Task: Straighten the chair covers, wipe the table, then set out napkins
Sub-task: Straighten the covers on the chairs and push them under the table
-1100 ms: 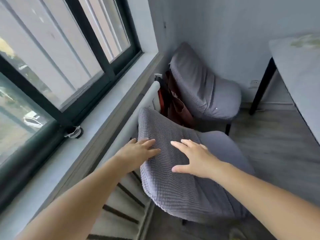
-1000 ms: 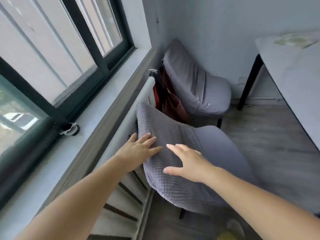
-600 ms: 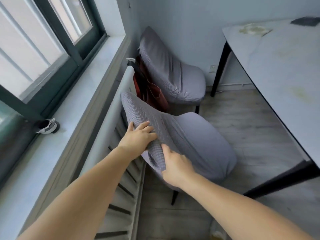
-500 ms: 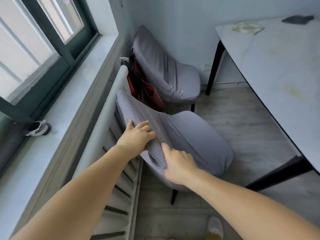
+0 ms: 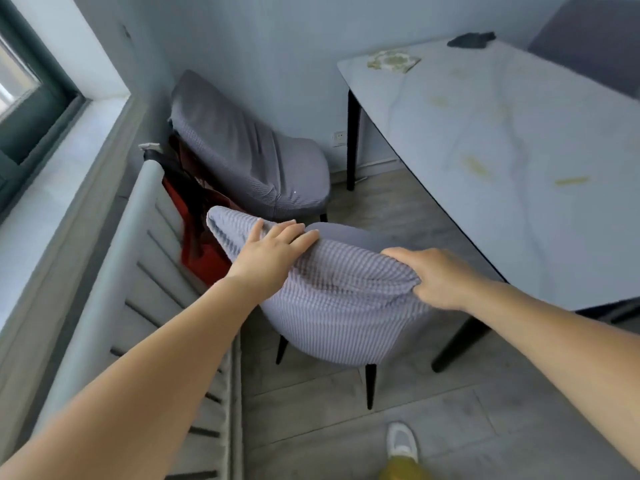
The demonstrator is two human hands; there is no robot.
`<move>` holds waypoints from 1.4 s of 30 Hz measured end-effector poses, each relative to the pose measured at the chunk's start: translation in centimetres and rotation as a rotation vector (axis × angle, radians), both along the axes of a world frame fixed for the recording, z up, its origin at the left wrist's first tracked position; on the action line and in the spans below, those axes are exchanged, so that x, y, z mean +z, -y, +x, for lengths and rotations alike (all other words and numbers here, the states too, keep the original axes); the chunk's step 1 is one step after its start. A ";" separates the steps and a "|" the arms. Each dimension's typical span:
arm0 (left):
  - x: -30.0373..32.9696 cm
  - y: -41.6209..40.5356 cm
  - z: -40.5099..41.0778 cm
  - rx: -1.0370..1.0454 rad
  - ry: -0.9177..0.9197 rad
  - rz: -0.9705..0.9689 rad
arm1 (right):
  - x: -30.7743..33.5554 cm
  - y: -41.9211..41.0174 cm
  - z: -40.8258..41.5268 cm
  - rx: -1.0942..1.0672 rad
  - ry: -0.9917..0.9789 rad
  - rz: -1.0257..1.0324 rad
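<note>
Two bare hands at work on the nearest chair's grey ribbed stretch cover [image 5: 332,306]: left hand [image 5: 273,251] spread flat, fingers open, pressing the top edge of the backrest; right hand [image 5: 433,277] closed, pinching a bunched fold of the fabric at the backrest's right corner. Covered chair standing on the wooden floor between the white slatted radiator [image 5: 138,271] and the pale marble-look table [image 5: 502,161], back toward the viewer, seat facing away toward the wall; backrest's long axis running left to right, its left tip rising to a point. Likely risks: pulling too hard on the pinched fold and dragging the cover off the far left tip, or leaving a ridge if the flat hand lifts early; tipping the light chair on its thin black legs. Farther off, a second grey-covered chair [image 5: 249,154] in the corner, creased. Yellowish stains, a patterned napkin [image 5: 393,60] and a dark cloth [image 5: 471,39] on the table.
</note>
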State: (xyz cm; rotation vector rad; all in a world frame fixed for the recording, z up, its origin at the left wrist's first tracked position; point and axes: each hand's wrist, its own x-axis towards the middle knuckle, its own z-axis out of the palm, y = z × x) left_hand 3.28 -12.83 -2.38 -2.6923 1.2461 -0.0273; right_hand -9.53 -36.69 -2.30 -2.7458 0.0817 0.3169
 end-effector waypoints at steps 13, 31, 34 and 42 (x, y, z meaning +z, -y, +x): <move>-3.2 3.4 -2.7 -0.019 -0.150 0.045 | -2.8 6.8 -4.4 -0.059 -0.137 -0.090; -5.3 1.9 -7.1 -0.014 -0.266 0.199 | -4.2 3.0 -5.1 0.012 -0.521 0.002; -5.0 1.3 -6.6 0.027 -0.358 0.232 | -5.2 1.5 -5.8 -0.001 -0.308 -0.066; -6.2 -1.8 -9.1 0.474 -0.202 0.149 | -6.7 -0.9 -9.1 -0.014 -0.190 -0.076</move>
